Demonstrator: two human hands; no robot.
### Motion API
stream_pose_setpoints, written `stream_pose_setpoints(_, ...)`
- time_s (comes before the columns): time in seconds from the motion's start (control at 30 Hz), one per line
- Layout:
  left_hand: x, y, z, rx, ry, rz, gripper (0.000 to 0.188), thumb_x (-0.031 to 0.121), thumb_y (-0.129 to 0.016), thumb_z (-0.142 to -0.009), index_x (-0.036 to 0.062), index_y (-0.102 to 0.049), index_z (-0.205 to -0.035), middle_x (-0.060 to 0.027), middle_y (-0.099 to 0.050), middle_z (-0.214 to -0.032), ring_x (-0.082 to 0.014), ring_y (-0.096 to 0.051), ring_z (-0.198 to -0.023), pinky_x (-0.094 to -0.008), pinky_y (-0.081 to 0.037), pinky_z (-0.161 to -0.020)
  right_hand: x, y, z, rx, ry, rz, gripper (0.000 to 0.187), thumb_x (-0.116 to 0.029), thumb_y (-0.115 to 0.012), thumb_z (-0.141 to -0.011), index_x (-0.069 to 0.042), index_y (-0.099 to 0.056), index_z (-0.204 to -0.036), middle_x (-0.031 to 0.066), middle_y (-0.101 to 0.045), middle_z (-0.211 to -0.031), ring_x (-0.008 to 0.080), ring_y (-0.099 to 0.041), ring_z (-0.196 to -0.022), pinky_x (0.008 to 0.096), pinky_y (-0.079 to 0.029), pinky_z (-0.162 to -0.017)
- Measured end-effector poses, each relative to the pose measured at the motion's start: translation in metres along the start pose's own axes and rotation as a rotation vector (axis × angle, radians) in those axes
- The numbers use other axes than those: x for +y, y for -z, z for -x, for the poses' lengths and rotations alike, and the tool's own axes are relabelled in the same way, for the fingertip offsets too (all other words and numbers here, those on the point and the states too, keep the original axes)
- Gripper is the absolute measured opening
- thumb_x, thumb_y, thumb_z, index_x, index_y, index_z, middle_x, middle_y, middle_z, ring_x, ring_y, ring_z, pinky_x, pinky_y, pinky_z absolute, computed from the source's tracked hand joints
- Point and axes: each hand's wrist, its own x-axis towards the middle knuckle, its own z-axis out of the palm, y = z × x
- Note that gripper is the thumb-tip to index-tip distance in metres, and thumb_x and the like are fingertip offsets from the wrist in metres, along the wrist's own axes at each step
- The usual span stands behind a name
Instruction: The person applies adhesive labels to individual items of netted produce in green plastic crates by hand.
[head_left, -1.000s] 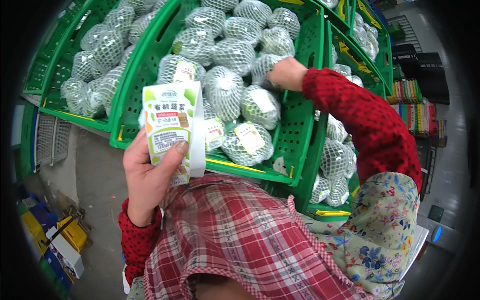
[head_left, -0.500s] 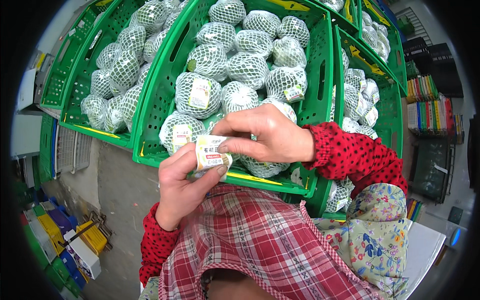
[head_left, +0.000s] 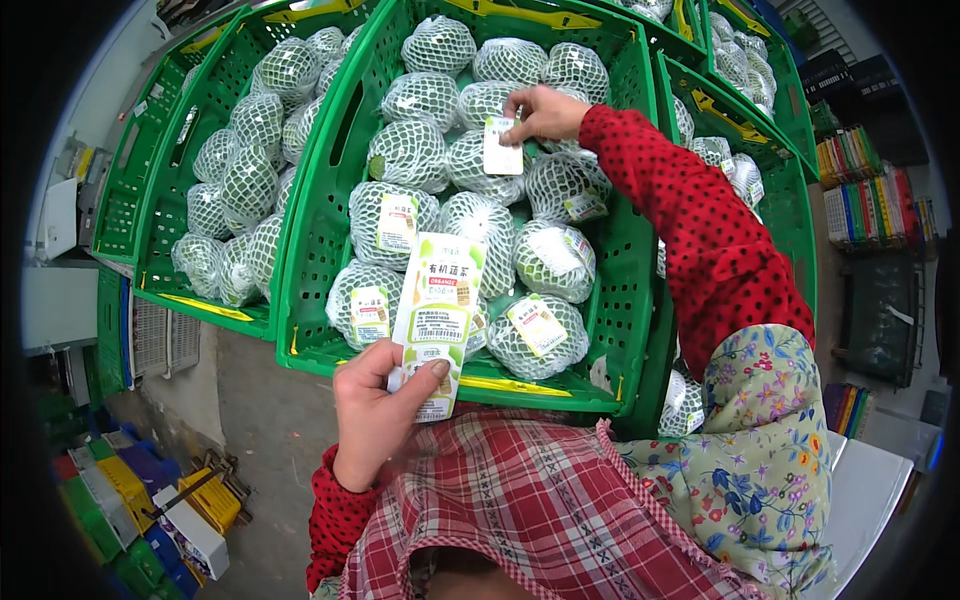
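In front of me stands a green crate full of round green produce in white foam nets. My left hand pinches a strip of white and green sticker labels over the crate's near edge. Further in, my right hand grips the top of a single sticker label between thumb and fingers. This label hangs over a netted green fruit or vegetable in the middle; whether it touches the net I cannot tell. Several nearer pieces carry labels, such as the netted piece at the front right.
More green crates of netted produce stand close on both sides, one left crate and one right crate. Stacked coloured crates lie on the floor at lower left. A white surface is at lower right.
My right hand has moved away from the left, up and further into the crate, with one label. The left hand stays near the crate's front edge, the label strip now showing at length.
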Motion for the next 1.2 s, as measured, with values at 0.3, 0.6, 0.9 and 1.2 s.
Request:
stream_pose_setpoints(0.3, -0.002, 0.002, -0.004, 0.031, -0.062, 0.081, 0.016, -0.002, -0.07, -0.082, -0.0042, -0.069, -0.098, -0.005, -0.062, -0.091, -0.0098, -0.057, -0.082, -0.0246, -0.046, -0.072, 0.01, -0.028, -0.01, 0.027, 0.271, 0.243, 0.069, -0.046, -0.087, -0.058, -0.002, -0.07, -0.109, 0.0199, -0.07, -0.1, 0.0344, -0.068, -0.092, 0.0405, -0.054, -0.083)
stream_pose_setpoints(0.6, 0.007, 0.01, -0.013, -0.014, -0.142, -0.111, 0.017, -0.002, -0.068, -0.083, -0.0046, -0.068, -0.1, -0.006, -0.063, -0.094, -0.0116, -0.057, -0.084, -0.0257, -0.046, -0.074, -0.126, -0.048, 0.087, -0.134, 0.408, -0.494, 0.04, -0.024, -0.078, -0.081, -0.001, -0.065, -0.111, 0.0065, -0.068, -0.094, 0.0134, -0.062, -0.085, 0.0295, -0.051, -0.078)
stream_pose_setpoints(0.9, 0.016, -0.003, -0.023, 0.089, -0.24, -0.021, 0.018, 0.002, -0.074, -0.081, -0.0039, -0.069, -0.096, -0.0052, -0.067, -0.088, -0.0089, -0.06, -0.079, -0.0252, -0.047, -0.068, -0.153, -0.082, 0.123, 0.181, 0.71, -0.205, 0.022, -0.008, -0.074, -0.081, -0.001, -0.067, -0.1, 0.0079, -0.068, -0.082, 0.0138, -0.066, -0.071, 0.0272, -0.053, -0.066)
stream_pose_setpoints(1.2, 0.001, 0.014, 0.003, 0.147, 0.03, 0.118, 0.006, -0.003, -0.074, -0.082, -0.0035, -0.069, -0.084, -0.0055, -0.072, -0.084, -0.0058, -0.063, -0.073, -0.0215, -0.051, -0.064, -0.074, -0.013, -0.034, 0.238, 0.239, -0.736, 0.025, -0.011, -0.073, -0.084, 0.002, -0.059, -0.1, 0.0083, -0.066, -0.082, 0.0113, -0.064, -0.064, 0.025, -0.054, -0.056)
